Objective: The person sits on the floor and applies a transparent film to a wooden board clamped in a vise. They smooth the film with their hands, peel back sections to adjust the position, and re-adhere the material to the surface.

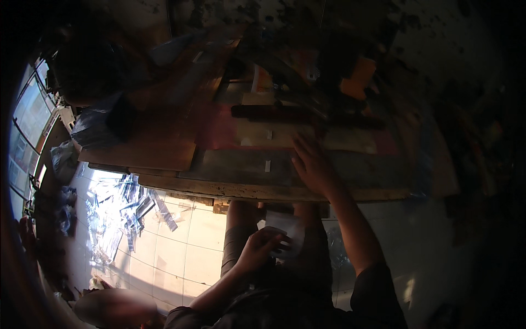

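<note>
Left hand (259, 248): fingers curled, gripping bag
Bag (285, 221): clear, over the lap, just below the counter (227, 163) edge
Right hand (312, 163): fingers extended, slightly spread, at yellow strip (349, 143); contact unclear
White tags (268, 165): on counter and strip, left of right hand

That translucent whitish plastic sheet (287, 223) looks smooth, the brown wooden desk (263, 190) edge's kinda rough, and those silvery flat strips (118, 214) are super glossy.
</note>
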Demonstrator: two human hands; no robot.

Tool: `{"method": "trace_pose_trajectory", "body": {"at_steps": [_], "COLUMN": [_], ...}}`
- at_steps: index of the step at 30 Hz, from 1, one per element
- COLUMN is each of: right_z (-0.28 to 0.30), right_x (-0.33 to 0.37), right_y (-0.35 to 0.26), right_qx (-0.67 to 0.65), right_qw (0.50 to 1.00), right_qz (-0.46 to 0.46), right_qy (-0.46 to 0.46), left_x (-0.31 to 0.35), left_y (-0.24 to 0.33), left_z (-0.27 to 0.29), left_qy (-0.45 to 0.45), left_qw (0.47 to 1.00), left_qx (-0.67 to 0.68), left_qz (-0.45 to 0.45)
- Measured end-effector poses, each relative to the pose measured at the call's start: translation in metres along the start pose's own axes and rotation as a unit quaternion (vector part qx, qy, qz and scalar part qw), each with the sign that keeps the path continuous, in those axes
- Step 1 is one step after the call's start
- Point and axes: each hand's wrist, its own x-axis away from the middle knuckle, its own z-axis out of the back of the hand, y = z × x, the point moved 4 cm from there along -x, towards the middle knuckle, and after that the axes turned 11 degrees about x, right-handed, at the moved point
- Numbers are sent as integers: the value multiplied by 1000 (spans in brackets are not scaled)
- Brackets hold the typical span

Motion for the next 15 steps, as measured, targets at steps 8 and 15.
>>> {"method": "trace_pose_trajectory", "body": {"at_steps": [8, 15], "right_z": [48, -22], "right_x": [82, 188], "right_y": [-43, -47], "right_qx": [-34, 26], "right_qw": [998, 988], "right_qz": [-56, -111], "right_qy": [-4, 105], "left_x": [1, -1], "left_y": [-6, -7], "left_z": [4, 7], "left_qy": [10, 20], "left_qw": [1000, 1000], "left_qx": [6, 2], "left_qz": [-3, -3]}}
